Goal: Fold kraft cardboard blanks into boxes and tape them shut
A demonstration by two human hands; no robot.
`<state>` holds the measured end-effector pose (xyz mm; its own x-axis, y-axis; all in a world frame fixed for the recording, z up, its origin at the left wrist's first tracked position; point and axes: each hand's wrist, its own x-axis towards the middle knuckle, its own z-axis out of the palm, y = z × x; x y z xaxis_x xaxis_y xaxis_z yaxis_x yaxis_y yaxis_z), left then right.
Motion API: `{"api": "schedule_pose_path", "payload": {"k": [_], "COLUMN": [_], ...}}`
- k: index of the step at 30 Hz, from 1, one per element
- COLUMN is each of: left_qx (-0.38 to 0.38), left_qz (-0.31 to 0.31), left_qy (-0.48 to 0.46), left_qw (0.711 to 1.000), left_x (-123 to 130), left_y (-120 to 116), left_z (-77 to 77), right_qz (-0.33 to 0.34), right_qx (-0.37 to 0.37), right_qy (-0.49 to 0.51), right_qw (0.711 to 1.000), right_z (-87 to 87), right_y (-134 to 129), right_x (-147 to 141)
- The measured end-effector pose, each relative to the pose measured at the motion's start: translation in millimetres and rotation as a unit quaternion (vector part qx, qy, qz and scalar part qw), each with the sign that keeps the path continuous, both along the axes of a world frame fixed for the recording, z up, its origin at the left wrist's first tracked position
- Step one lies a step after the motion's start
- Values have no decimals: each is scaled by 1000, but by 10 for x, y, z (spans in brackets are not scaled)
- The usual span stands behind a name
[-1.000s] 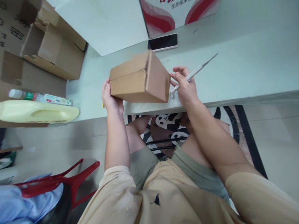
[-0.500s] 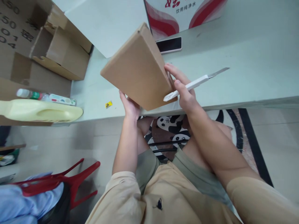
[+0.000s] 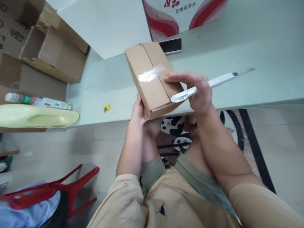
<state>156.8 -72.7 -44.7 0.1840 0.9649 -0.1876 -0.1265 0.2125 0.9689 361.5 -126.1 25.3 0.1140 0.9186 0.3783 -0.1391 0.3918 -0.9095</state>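
Note:
A brown cardboard box [image 3: 152, 91] is held tilted over the table's front edge, its taped seam facing up. Shiny clear tape [image 3: 148, 76] crosses the middle of that seam. My left hand [image 3: 139, 110] grips the box from its lower left side, with some fingers hidden beneath. In my right hand [image 3: 200, 93] is a white utility knife [image 3: 218, 81], its blade extended and pointing right, away from the box. Fingertips of the right hand touch the box's top flap.
A phone [image 3: 170, 46] lies behind the box, before a red-and-white carton [image 3: 185, 15]. To the left are a pale yellow jug [image 3: 40, 116], a plastic bottle [image 3: 35, 100], an opened cardboard box [image 3: 59, 52] and a small yellow packet [image 3: 106, 108]. A red chair [image 3: 78, 190] stands lower left.
The box has been turned over, so its taped seam now shows instead of a plain face. My right hand has shifted slightly right with the knife.

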Motion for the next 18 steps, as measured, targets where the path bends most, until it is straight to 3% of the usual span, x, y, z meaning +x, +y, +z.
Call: {"api": "schedule_pose_path", "payload": {"k": [2,4,5,7,9,12,15,18], "left_qx": [-72,-88,-62,58,223,359,369,395], "left_qz": [-20,-16,3,75,151,58,-50,-37], "left_qy": [3,45,78,145,175,185,231,255], "left_qw": [997,995,995,985,947,913,899,882], "left_x": [34,34,22,-13,-31,34,164,253], "left_y": [-28,-89,-124,-189,-239,-271,-263,-276], "left_z": [-112,-130,-95,57,277,564,636,545], "right_qz": [-14,-36,-46,-58,-55,-34,-39,-182], "right_qx": [-2,4,4,-7,-24,-32,-14,39], "right_qy": [11,10,5,-11,-22,-21,7,76], "right_qw": [1000,999,999,998,998,999,999,980], "right_z": [-3,-22,-35,-61,-73,-53,-20,-7], "right_y": [-8,-4,4,27,48,61,69,81], "right_x": [38,79,96,118,116,79,34,21]}}
